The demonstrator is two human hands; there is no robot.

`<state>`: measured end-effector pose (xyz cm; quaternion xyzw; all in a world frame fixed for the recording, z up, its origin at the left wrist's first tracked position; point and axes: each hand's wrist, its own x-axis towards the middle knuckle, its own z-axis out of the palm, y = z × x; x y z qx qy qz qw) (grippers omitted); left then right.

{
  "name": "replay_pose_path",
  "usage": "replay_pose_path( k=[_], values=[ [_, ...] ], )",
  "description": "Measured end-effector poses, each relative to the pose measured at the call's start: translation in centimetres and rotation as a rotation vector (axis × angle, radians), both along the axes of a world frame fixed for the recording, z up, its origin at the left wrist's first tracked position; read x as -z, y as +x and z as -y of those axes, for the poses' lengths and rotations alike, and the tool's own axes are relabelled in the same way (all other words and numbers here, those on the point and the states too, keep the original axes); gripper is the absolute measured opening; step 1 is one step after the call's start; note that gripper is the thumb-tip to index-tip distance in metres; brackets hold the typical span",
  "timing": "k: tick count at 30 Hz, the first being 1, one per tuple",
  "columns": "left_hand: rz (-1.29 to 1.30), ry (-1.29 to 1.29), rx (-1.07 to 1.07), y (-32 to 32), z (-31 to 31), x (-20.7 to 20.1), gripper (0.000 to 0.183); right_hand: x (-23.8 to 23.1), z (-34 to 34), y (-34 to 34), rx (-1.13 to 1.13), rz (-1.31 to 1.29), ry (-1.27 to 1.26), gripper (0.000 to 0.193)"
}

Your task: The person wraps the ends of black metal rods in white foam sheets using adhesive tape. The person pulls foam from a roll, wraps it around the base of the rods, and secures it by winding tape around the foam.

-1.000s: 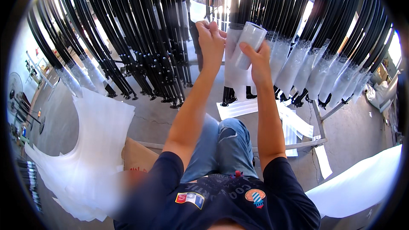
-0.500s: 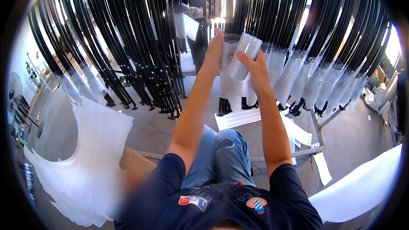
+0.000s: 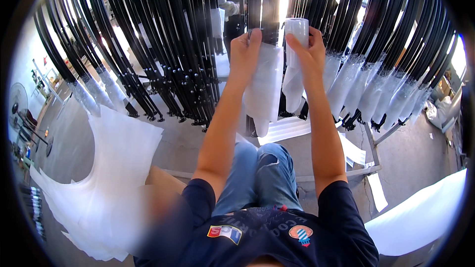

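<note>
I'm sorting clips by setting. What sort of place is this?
Probably a workshop or factory floor: rows of long black rods, large white sheets and a standing fan.

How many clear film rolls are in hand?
1: the clear film roll upright in the right hand. No other roll shows in the hands; the left hand's grip is partly hidden.

1. Grey concrete floor (image 3: 415, 163), cracked in places, shows between 3 and 5 o'clock and again between 8 and 9.
2. A broad white strip (image 3: 284, 130) lies on it just off centre, towards 3.
3. A narrow white offcut (image 3: 377, 193) lies at 4.
4. A standing fan (image 3: 19, 100) rests on it near 9.
</note>
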<state>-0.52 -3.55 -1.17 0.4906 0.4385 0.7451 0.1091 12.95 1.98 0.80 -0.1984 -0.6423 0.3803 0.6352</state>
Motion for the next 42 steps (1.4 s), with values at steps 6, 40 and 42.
replay_pose_path(
  k=[6,40,42],
  values=[
    [0.087,-0.013,0.107,0.6,1.5,-1.2,0.046,-0.6,0.5,-4.2,-0.145,0.004,-0.104,0.041],
    [0.034,-0.003,0.379,-5.0,2.3,0.7,0.044,-1.9,1.3,-6.8,-0.38,0.178,0.071,0.041],
    [0.088,0.022,0.411,-4.6,2.5,0.4,0.043,-2.2,1.5,-6.8,-0.367,0.179,0.065,0.041]
  ],
)
